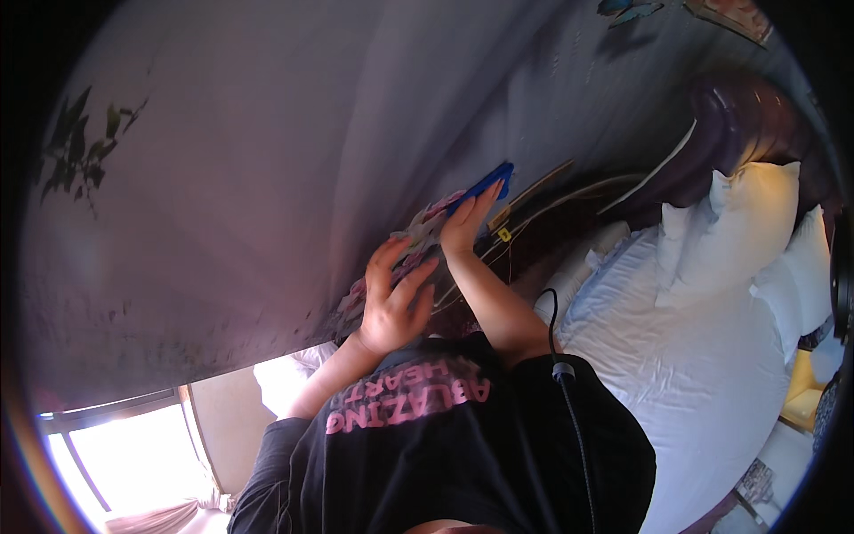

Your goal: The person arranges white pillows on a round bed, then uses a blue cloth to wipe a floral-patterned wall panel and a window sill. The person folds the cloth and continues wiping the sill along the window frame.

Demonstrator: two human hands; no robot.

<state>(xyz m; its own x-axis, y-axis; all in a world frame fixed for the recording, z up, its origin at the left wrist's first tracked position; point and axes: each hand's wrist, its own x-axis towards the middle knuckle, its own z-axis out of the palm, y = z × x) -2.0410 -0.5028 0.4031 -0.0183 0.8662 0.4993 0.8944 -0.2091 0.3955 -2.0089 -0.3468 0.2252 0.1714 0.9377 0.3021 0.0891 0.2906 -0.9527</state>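
My right hand (467,223) presses a folded blue cloth (486,185) flat against a grey wall (267,167). Its fingers lie extended over the cloth. Lower and to the left, my left hand (395,300) is spread with its fingers apart and nothing in it. Its fingertips are close to pink and white flowers (427,223) pictured on the wall; whether they touch it, I cannot tell.
A bed (694,360) with white bedding and several white pillows (747,233) stands on the right, by a dark padded headboard (740,127). Cables (567,195) run along the wall's lower part, near a yellow tag (504,235). A bright window (127,460) is at lower left.
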